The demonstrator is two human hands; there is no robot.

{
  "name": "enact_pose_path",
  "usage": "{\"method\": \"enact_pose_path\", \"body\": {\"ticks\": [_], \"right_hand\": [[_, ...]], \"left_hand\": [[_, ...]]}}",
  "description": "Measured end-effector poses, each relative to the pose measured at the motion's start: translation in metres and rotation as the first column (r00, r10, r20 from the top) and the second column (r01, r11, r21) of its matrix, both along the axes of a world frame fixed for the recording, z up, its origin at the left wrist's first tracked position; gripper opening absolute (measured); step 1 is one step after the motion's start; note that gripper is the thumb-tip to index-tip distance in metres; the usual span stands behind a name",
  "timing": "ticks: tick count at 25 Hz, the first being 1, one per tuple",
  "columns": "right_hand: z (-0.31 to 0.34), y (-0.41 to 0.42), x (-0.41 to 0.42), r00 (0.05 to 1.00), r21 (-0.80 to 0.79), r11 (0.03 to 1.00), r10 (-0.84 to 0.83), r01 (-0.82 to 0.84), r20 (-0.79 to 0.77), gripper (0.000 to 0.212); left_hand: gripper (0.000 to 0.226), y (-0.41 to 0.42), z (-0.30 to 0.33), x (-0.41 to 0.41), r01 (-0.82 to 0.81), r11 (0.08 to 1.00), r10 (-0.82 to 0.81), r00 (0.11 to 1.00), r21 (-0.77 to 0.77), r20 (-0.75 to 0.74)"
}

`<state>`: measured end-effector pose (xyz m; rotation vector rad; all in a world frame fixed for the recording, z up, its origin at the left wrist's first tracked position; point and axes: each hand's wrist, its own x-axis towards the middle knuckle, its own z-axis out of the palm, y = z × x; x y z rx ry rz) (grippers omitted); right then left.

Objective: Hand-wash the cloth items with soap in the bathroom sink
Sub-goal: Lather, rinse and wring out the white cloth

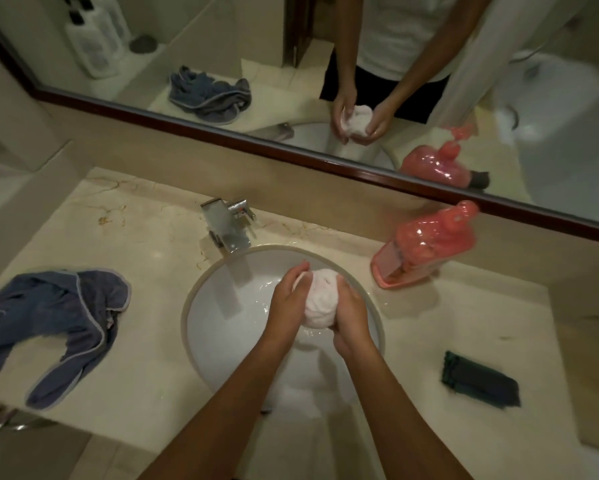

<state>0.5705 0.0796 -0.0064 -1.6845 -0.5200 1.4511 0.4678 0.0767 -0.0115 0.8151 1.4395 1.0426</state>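
Cloth items, three counted: one pale pink balled-up wet cloth (320,299) at centre frame, held above the round white ceramic sink basin (222,327); one blue-grey terry cloth with pale edging (53,323), spread crumpled on the cream marble countertop (145,237) at left of frame; one dark green folded cloth (480,384) lying flat on the countertop at lower right, well apart from the basin. Hands, two: left hand (289,299) with fingers curled over the left side and top of the pink cloth; right hand (351,318) wrapped around its right and lower side; both clamp the ball between them. Soap, one: translucent pink plastic pump bottle (426,245), standing on the countertop at right of frame, just beyond the basin rim; its label is blurred and no writing can be read. Tap, one: chrome square-bodied mixer faucet (228,223) at the basin's upper left edge, spout over the bowl. Mirror, one: dark-wood-framed wall mirror (291,152) across the upper frame, reflecting the hands, the pink cloth, the blue-grey cloth and the bottle. No brand marks legible anywhere.
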Motion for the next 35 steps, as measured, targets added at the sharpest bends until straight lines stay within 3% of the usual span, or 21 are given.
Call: {"method": "enact_pose_path", "body": {"ticks": [4, 9, 13, 16, 18, 22, 24, 26, 30, 32, 33, 35], "right_hand": [[0.024, -0.009, 0.018, 0.988, 0.076, 0.985, -0.157, 0.156, 0.01, 0.023], [0.049, -0.019, 0.038, 0.957, 0.104, 0.955, -0.265, 0.277, -0.12, 0.021], [0.046, -0.027, 0.053, 0.944, 0.052, 0.978, -0.178, 0.2, -0.278, 0.021], [0.044, -0.034, 0.06, 0.924, 0.079, 0.99, -0.08, 0.118, -0.373, 0.025], [0.044, -0.034, 0.063, 0.941, 0.109, 0.99, -0.044, 0.085, -0.337, 0.025], [0.048, -0.033, 0.065, 0.982, 0.085, 0.983, -0.152, 0.162, -0.117, 0.013], [0.048, -0.034, 0.066, 0.982, 0.071, 0.984, -0.159, 0.166, -0.098, 0.01], [0.046, -0.035, 0.07, 0.994, 0.057, 0.994, -0.09, 0.094, -0.064, 0.02], [0.043, -0.04, 0.08, 0.962, 0.035, 0.974, 0.217, -0.226, 0.164, 0.025], [0.043, -0.041, 0.082, 0.919, 0.134, 0.942, 0.259, -0.309, 0.298, 0.036], [0.045, -0.04, 0.083, 0.92, 0.205, 0.927, 0.243, -0.314, 0.306, 0.032], [0.054, -0.039, 0.084, 0.956, 0.348, 0.892, 0.246, -0.287, 0.156, 0.024]], "left_hand": [[0.03, -0.012, 0.037, 0.022, 0.098, 0.982, -0.088, 0.994, -0.16, 0.069], [0.026, -0.022, 0.055, 0.026, 0.079, 0.981, -0.058, 0.991, -0.177, 0.123], [0.025, -0.025, 0.066, 0.026, -0.053, 0.992, 0.065, 0.993, -0.112, 0.101], [0.033, -0.029, 0.071, 0.033, -0.001, 0.999, 0.007, 0.993, -0.053, 0.118], [0.041, -0.032, 0.072, 0.035, 0.103, 0.995, -0.101, 0.991, -0.018, 0.093], [0.063, -0.03, 0.061, 0.034, 0.364, 0.929, -0.346, 0.919, 0.068, -0.191], [0.046, -0.028, 0.063, 0.036, 0.33, 0.938, -0.3, 0.927, 0.106, -0.225], [0.025, -0.024, 0.067, 0.037, 0.282, 0.948, -0.248, 0.945, 0.149, -0.211], [0.02, -0.014, 0.077, 0.034, 0.14, 0.969, -0.098, 0.974, 0.202, -0.204], [0.019, -0.009, 0.083, 0.034, 0.108, 0.967, -0.062, 0.979, 0.233, -0.196], [0.019, -0.007, 0.087, 0.035, 0.121, 0.96, -0.073, 0.978, 0.251, -0.194], [0.019, -0.002, 0.092, 0.038, 0.185, 0.94, -0.134, 0.973, 0.287, -0.19]]}}
